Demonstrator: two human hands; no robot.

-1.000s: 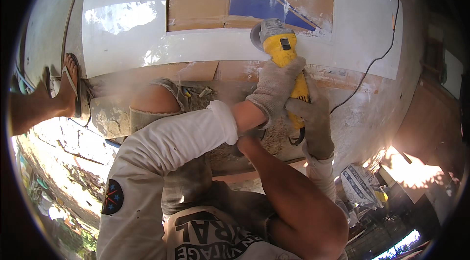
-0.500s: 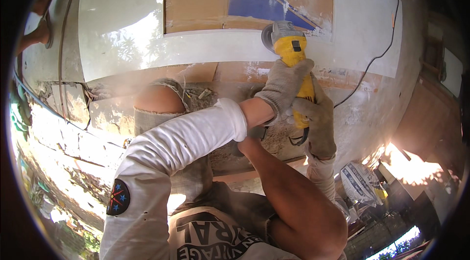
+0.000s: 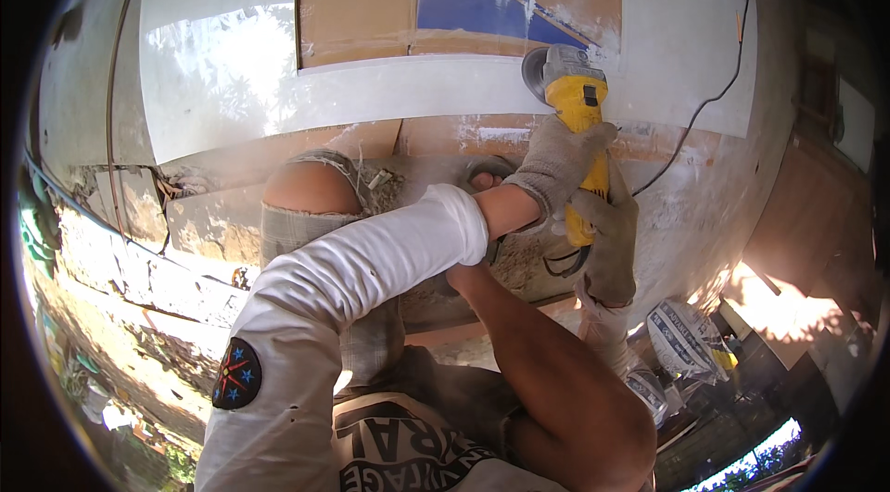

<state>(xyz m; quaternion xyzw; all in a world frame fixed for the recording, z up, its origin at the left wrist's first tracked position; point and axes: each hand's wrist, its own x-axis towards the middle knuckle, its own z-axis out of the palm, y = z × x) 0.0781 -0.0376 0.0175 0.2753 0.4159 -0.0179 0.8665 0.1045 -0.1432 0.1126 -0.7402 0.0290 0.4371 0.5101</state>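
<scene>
A yellow angle grinder with a grey head points away from me. Its round disc sits at the head's left side, over the lower border of a white sheet. My left hand, in a grey knit glove, is wrapped round the grinder's body just behind the head. Farther back, my gloved right hand grips the rear of the body from the right. The sheet frames a rectangular opening where brown and blue cardboard shows, streaked with white dust. Whether the disc touches the sheet I cannot tell.
A black cord runs over the sheet's right side toward the grinder. Brown cardboard lies under the sheet's near edge. My bent knees are close below. A white plastic bag stands at the right, beside boards. Dust hangs about.
Both hands and the grinder have shifted slightly right and a little nearer, along the sheet's lower border. The foot at the far left has mostly gone from sight.
</scene>
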